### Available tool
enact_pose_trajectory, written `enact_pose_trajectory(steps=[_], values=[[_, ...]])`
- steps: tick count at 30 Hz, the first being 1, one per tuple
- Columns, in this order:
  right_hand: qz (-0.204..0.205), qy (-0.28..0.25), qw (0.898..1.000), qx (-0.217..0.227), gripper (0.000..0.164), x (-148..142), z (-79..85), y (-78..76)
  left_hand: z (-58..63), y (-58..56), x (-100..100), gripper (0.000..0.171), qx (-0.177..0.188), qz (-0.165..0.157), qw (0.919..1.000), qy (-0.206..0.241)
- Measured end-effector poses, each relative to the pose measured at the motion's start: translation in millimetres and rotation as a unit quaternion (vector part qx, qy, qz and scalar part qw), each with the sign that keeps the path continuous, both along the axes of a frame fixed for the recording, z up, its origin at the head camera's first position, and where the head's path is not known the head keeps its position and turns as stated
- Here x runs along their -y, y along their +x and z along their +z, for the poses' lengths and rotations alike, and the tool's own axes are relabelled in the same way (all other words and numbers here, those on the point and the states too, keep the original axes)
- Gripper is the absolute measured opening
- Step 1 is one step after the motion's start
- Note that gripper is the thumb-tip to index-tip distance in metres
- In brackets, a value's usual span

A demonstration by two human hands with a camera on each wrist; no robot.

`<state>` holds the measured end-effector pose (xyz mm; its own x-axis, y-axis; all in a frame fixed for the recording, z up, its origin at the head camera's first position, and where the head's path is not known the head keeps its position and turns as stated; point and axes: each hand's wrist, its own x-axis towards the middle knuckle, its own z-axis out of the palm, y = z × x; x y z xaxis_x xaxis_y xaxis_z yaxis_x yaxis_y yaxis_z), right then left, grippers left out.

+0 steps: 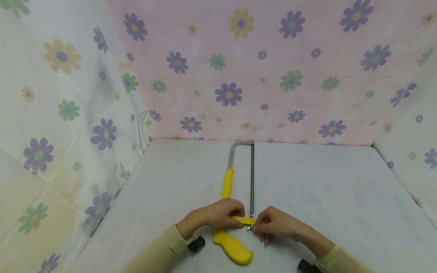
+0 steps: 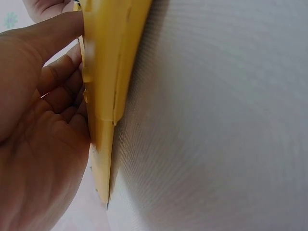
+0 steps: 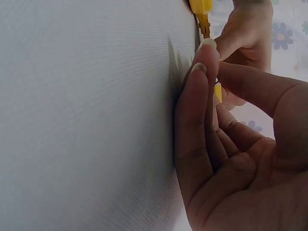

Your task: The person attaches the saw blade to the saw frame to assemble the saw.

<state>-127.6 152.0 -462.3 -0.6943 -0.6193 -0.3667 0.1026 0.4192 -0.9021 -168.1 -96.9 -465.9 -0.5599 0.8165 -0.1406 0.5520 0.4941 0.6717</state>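
A hacksaw [image 1: 235, 248] with a yellow handle and grey metal frame lies flat on the table, its blade [image 1: 252, 178] on the right side pointing away from me. My left hand [image 1: 220, 214] reaches over the yellow grip and pinches the short yellow arm at the near end of the blade. Just below that arm sits a small metal wing nut [image 1: 250, 228]. The thumb and fingertips of my right hand [image 1: 278, 223] close in on it from the right. In the right wrist view, these fingers mostly hide the nut.
A white cloth covers the table [image 1: 324, 197]. Flower-patterned curtains [image 1: 228, 68] stand at the back and both sides. Black wrist devices [image 1: 196, 244] show under both forearms.
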Motion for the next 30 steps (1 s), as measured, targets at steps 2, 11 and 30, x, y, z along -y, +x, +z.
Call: enact_pose_trajectory(steps=[2, 11, 30], values=[[-0.004, 0.002, 1.0, -0.003, 0.016, 0.0, 0.1, -0.4, 0.3, -0.3, -0.3, 0.011, 0.001, 0.0, 1.0, 0.0], [0.001, 0.006, 1.0, -0.006, 0.016, 2.9, 1.6, 0.1, 0.8, -0.7, -1.3, 0.012, 0.011, 0.003, 0.9999, -0.007], [0.014, 0.019, 1.0, 0.002, 0.033, 6.3, 0.9, -0.8, -3.3, -1.5, 0.2, 0.012, -0.006, -0.004, 0.9999, -0.008]])
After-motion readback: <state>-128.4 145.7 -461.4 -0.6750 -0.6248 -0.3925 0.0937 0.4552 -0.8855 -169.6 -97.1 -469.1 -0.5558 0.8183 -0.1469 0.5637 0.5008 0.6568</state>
